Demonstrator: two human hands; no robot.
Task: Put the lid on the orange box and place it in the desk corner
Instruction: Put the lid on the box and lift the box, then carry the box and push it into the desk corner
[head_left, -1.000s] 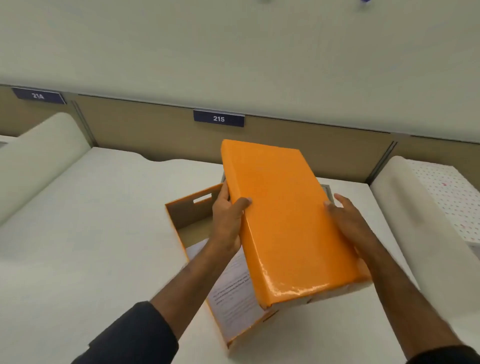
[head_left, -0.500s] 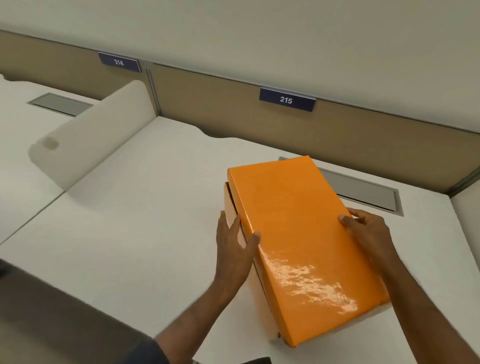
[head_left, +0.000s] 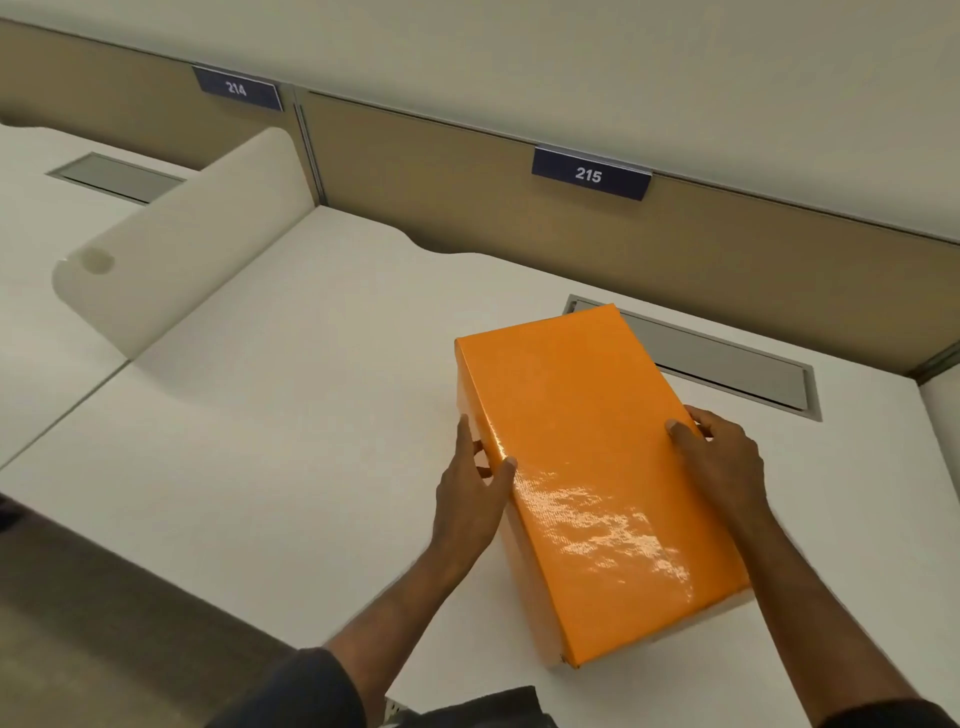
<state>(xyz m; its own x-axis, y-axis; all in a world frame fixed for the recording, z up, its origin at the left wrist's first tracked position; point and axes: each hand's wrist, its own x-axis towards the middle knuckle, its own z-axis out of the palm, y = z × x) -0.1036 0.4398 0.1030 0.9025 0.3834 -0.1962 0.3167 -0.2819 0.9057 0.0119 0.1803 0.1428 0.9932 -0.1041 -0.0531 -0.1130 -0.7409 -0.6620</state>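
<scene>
We've got both hands clamped on the orange box (head_left: 597, 478), lid (head_left: 582, 441) already on top and looking pretty much seated: our left hand (head_left: 470, 499) grips its 9 o'clock side with the thumb up over the lid's edge, our right hand (head_left: 719, 457) wraps the 3 o'clock edge. The box sits on the white desk (head_left: 291, 415) at a slant, its far end at about 12 o'clock covering the near-left corner of the grey cable flap (head_left: 727, 364). Further back at 12 there's the beige partition with the 215 tag (head_left: 589, 174), and out at 10 o'clock a white divider (head_left: 176, 254).
</scene>
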